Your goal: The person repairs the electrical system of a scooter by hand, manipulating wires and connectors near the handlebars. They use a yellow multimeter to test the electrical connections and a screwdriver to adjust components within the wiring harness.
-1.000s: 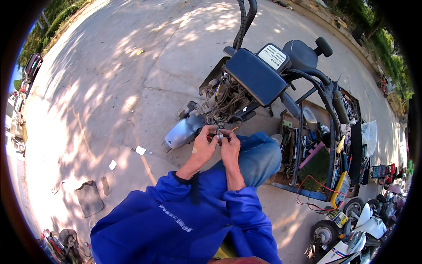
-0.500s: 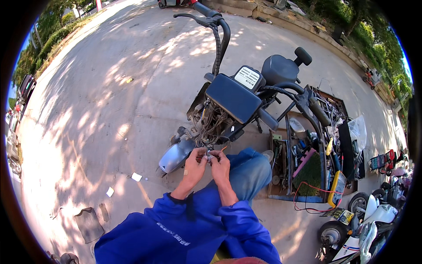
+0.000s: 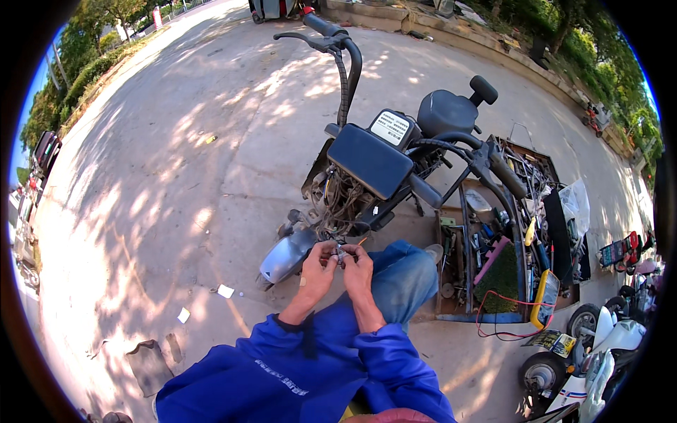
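My left hand (image 3: 319,271) and my right hand (image 3: 358,273) meet in front of my body, with fingertips pinched together on a small greyish metal part (image 3: 338,250). The part is too small to name, and fingers cover most of it. Just beyond the hands stands an electric scooter with its front open, showing a tangle of wires (image 3: 347,196). Its silver-grey front fender (image 3: 285,255) is left of my left hand. Above the wires sits a black rectangular panel (image 3: 370,161). An orange wire end (image 3: 362,241) sticks up by my right fingertips.
To the right stands an open metal toolbox (image 3: 486,317) full of tools, with a yellow-framed meter (image 3: 543,299) and its red lead at the edge. The scooter's handlebar (image 3: 352,63) rises ahead. More parked scooters (image 3: 599,345) are at lower right. Paper scraps (image 3: 226,291) lie at left.
My head view has shifted slightly, so the whole scene sits a little differently. Both hands stay pinched on the small part, with only slight finger movement.
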Available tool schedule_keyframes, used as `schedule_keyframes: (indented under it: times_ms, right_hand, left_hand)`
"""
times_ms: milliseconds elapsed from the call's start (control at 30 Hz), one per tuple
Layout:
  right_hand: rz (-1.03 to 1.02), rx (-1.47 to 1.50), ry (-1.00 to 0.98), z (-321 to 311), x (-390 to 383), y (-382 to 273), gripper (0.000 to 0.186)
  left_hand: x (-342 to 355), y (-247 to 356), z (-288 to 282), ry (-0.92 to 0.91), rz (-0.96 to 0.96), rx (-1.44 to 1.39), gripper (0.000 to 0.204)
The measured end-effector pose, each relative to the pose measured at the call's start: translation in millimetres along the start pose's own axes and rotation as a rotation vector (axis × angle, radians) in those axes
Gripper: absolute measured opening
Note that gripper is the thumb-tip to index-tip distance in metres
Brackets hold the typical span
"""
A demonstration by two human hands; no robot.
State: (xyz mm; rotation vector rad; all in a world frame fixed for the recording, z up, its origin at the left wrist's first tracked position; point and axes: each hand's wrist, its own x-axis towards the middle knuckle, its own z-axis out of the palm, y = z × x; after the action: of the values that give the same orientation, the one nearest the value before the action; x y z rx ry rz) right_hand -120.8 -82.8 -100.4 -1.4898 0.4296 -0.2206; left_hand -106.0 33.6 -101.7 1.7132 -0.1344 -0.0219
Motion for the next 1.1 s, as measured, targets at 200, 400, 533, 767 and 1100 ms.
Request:
schedule_keyframes:
  times_ms: [200,400,533,767,1100]
  right_hand:
    - [0.031,0.072,0.006,-3.5,0.3,2.5,0.022]
    - [0.016,0.151,0.032,-2.3,-1.6,-4.3,0.023]
    - [-0.02,0.169,0.058,-1.8,1.5,4.7,0.021]
    - [-0.024,0.22,0.073,-0.6,1.4,4.5,0.021]
    - [-0.013,0.24,0.08,-0.3,-3.5,-4.0,0.022]
  left_hand:
    - [-1.9,8.9,1.3,-0.023,0.023,0.034,0.034]
    - [-4.6,15.3,2.3,-0.033,0.037,0.068,0.035]
    - [-4.8,16.8,4.1,-0.028,0.042,0.061,0.035]
    - [-1.5,9.4,0.8,-0.041,0.031,0.02,0.033]
    - [-6.7,13.2,0.5,-0.058,0.014,0.14,0.047]
